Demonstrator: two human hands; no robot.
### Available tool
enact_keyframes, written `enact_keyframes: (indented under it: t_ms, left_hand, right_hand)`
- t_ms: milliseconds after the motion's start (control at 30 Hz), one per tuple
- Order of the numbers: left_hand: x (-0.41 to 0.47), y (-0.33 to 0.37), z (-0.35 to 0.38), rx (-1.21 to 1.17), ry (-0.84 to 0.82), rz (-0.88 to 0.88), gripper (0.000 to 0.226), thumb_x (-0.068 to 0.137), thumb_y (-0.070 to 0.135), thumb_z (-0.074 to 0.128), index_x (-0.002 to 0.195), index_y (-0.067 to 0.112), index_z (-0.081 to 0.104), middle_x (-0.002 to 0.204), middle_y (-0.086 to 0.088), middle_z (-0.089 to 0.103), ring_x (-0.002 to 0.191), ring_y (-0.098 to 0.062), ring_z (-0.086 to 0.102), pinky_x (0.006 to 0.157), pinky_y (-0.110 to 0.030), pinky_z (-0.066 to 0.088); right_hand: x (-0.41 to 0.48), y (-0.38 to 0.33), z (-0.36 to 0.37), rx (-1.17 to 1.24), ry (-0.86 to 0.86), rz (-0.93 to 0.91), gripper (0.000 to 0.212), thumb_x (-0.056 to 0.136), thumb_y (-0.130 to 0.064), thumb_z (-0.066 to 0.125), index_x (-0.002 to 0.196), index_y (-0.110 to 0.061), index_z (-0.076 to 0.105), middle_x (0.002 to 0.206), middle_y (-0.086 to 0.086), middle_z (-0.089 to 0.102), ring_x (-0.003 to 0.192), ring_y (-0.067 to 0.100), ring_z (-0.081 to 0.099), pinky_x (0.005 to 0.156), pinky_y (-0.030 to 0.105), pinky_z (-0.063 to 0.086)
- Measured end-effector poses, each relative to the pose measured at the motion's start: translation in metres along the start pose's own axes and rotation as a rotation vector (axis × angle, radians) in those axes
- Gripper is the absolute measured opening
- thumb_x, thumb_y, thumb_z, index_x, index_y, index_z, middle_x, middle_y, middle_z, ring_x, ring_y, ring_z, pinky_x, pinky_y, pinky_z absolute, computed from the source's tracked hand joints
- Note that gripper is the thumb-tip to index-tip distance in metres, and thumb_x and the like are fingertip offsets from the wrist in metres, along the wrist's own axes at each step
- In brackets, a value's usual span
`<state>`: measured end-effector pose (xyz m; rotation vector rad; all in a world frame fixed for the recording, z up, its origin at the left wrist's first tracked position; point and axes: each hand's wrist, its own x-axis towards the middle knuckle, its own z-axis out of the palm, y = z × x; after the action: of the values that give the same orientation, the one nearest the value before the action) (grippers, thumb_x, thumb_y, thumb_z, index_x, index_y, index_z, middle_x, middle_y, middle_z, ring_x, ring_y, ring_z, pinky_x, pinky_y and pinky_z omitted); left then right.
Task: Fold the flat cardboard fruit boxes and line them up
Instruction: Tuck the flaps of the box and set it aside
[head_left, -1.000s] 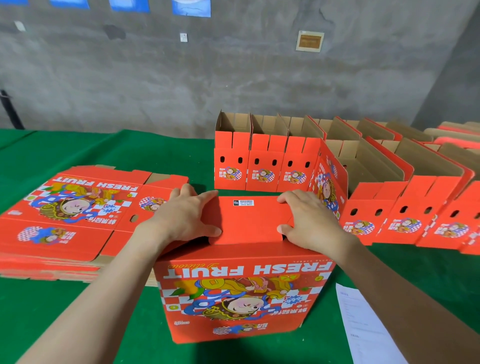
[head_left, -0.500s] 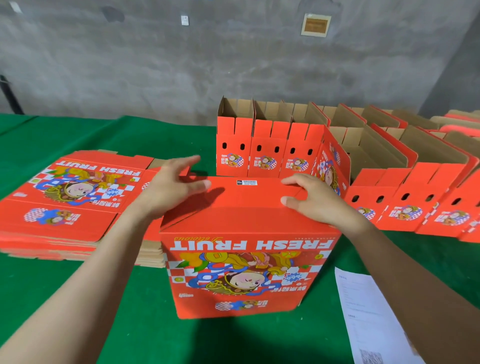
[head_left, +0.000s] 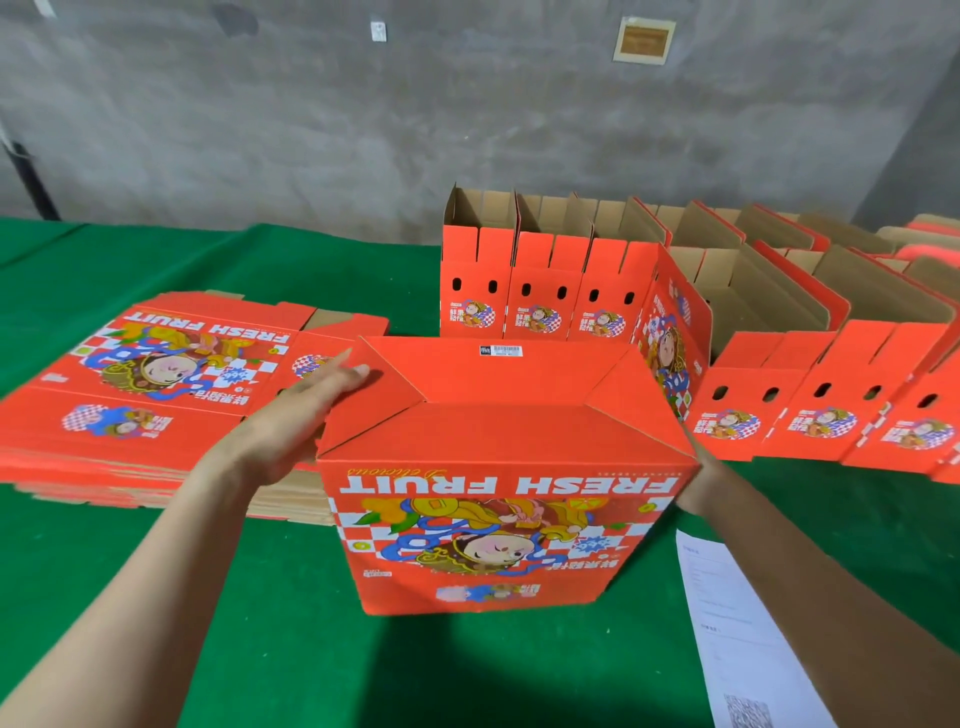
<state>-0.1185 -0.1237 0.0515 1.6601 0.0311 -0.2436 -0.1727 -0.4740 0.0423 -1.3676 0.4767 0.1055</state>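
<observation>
Box (head_left: 498, 525) sits mid-table (head_left: 130, 613), print upside down, so its closed bottom faces up; seams look flat and locked. Left hand (head_left: 296, 415) lies flat on the box's left wall, fingers straight, tips at the top left corner: grip apart, nothing pinched. Right hand (head_left: 698, 480) is at the right wall with its fingers hidden behind the box, so I can't tell its grip. Step in hand, my read: flip it open side up and add it to the row of folded boxes (head_left: 545, 296) back right. Do it well: press both walls evenly so the bottom doesn't pop, turn in one motion, butt it against the end box with the handle-hole faces in line. Stack of flat boxes (head_left: 156, 379) is just beside on the left. Keep clear of the paper sheet (head_left: 737, 634) front right.
</observation>
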Motion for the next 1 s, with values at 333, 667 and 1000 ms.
enact_keyframes:
  t_ms: [333,667,1000]
  left_hand:
    - [0.003,0.028,0.008,-0.216,0.033,0.199,0.062,0.087,0.055,0.048,0.123,0.004,0.052,0.105,-0.015,0.059,0.096,-0.023,0.056,0.086,-0.035,0.044]
    - [0.017,0.014,0.014,-0.127,0.032,0.393,0.044,0.079,-0.019,0.039,0.093,0.019,0.056,0.091,0.009,0.064,0.073,-0.006,0.059,0.058,-0.015,0.047]
    - [0.022,0.012,0.073,0.286,0.06,0.387,0.042,0.089,0.001,0.06,0.128,0.014,0.055,0.124,0.0,0.054,0.121,-0.018,0.047,0.102,-0.033,0.04]
  right_hand:
    - [0.013,-0.041,-0.01,-0.036,-0.141,-0.339,0.023,0.088,-0.038,0.055,0.092,-0.019,0.066,0.071,-0.007,0.072,0.066,0.005,0.068,0.06,0.021,0.054]
    - [0.021,-0.048,-0.014,-0.069,-0.187,-0.332,0.064,0.076,-0.002,0.066,0.134,-0.022,0.045,0.102,0.004,0.071,0.087,0.018,0.07,0.07,0.037,0.06]
    - [0.046,0.03,0.04,-0.651,0.263,-0.684,0.096,0.074,0.006,0.071,0.147,-0.014,0.012,0.112,0.003,0.041,0.086,0.022,0.051,0.088,0.037,0.046]
